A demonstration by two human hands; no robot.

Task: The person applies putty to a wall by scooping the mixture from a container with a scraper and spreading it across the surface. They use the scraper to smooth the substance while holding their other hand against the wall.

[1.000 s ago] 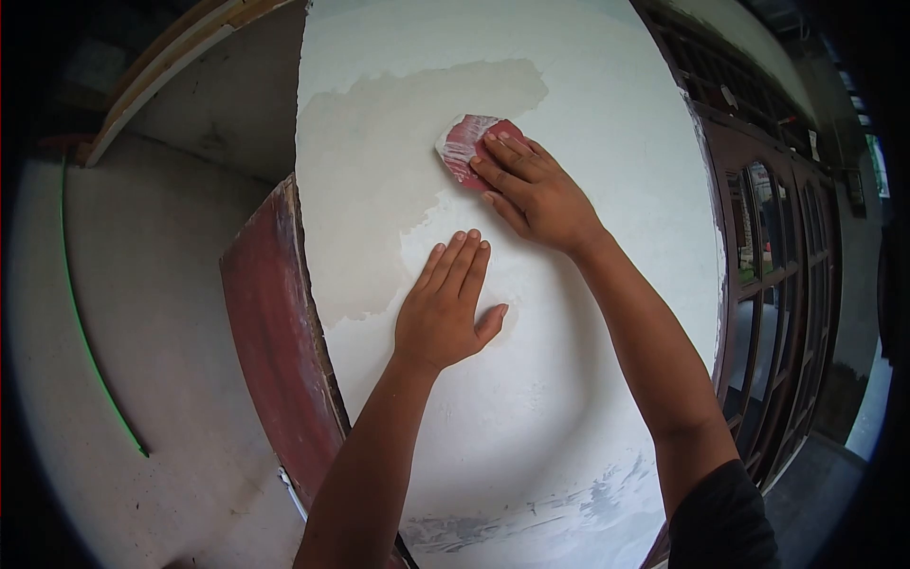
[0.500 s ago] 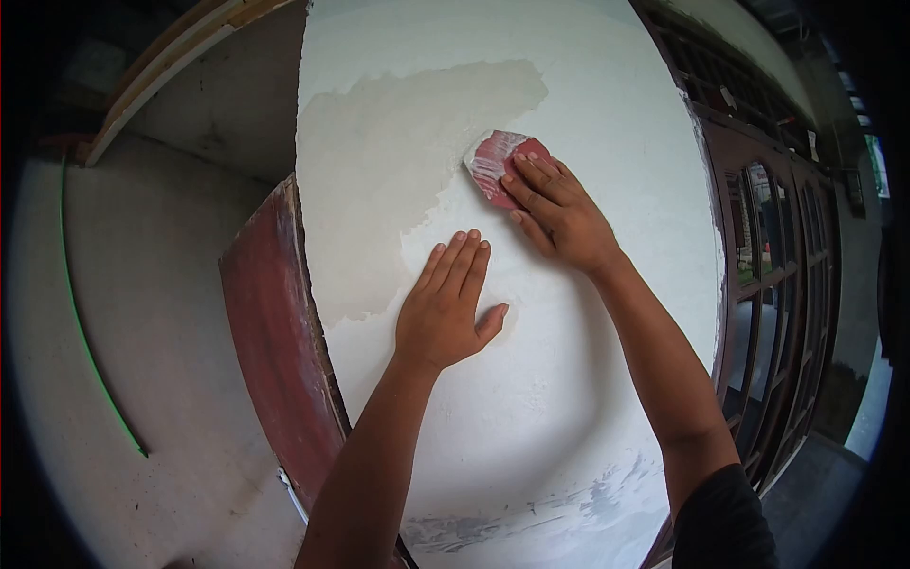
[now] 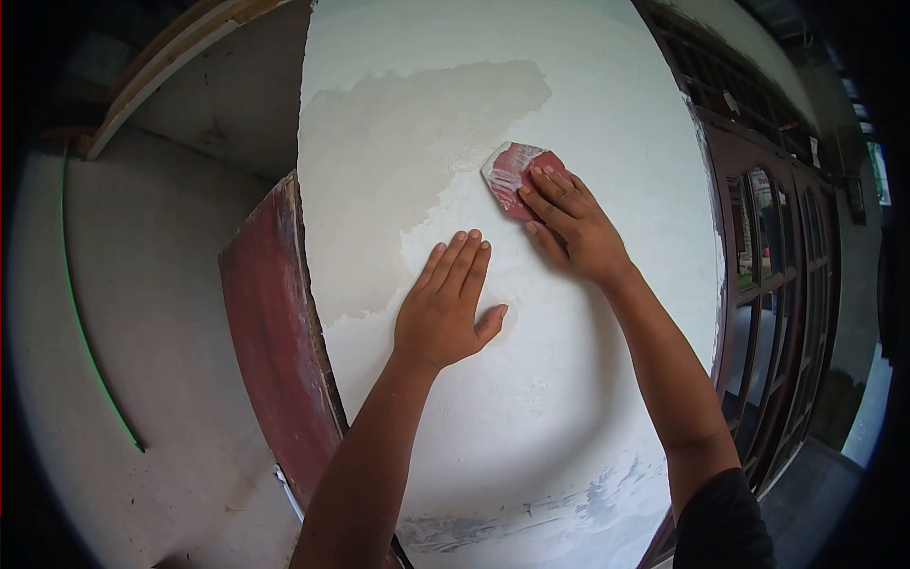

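My right hand [image 3: 573,226] presses a red putty spreader [image 3: 513,180] to the wall, fingers spread over its right side and the thumb at its lower edge. White paste streaks the spreader's face and left edge. Lower and to the left, my left hand [image 3: 442,308] lies flat on the white wall panel [image 3: 531,408], holding nothing, its fingers straight and the thumb out to the side. A greyish patch with a ragged border [image 3: 379,161] covers the panel's upper left. Smooth white coating surrounds it.
Left of the panel stands a dark red board [image 3: 275,341] with a rough edge. A green cord [image 3: 76,313] hangs against the grey wall further left. Dark wooden doors with glass panes [image 3: 758,247] border the right side. Grey smears [image 3: 531,522] mark the panel's bottom.
My right hand and the putty spreader have shifted slightly right and down across the wall. My left hand stays in place.
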